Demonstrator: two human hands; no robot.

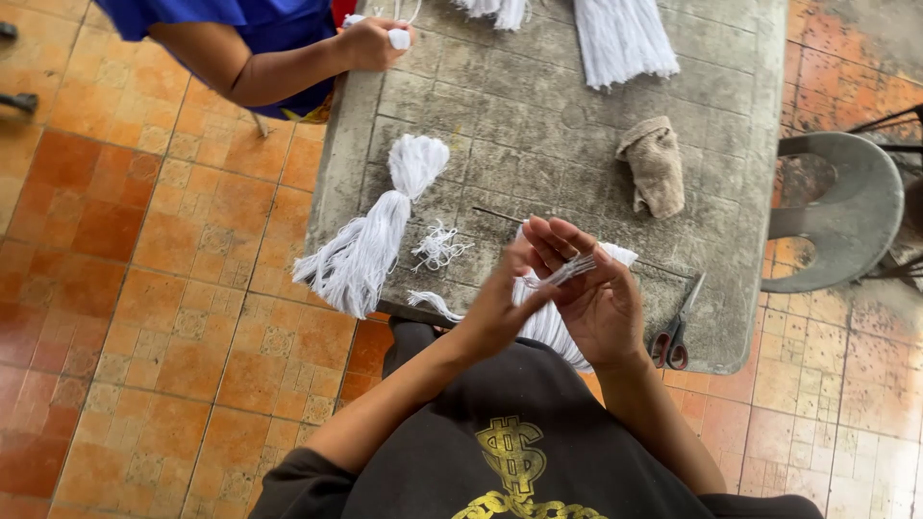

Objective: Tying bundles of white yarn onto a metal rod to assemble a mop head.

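Over the near edge of a worn grey table [538, 125], my left hand [495, 308] and my right hand [591, 288] meet around a bundle of white yarn strands [550, 325]. The bundle hangs down between my palms toward my lap. Fingers of both hands pinch thin strands at its upper end, near the right palm. A finished white yarn tassel [370, 240] lies on the table to the left, its fringe hanging over the edge. Small white yarn scraps [439, 245] lie beside it.
Scissors with dark red handles [676, 332] lie at the table's near right corner. A crumpled beige cloth [656, 163] sits mid-table, more white yarn bundles [620, 38] at the far edge. Another person's hand [370, 40] holds white yarn at top left. A grey plastic chair [846, 207] stands right.
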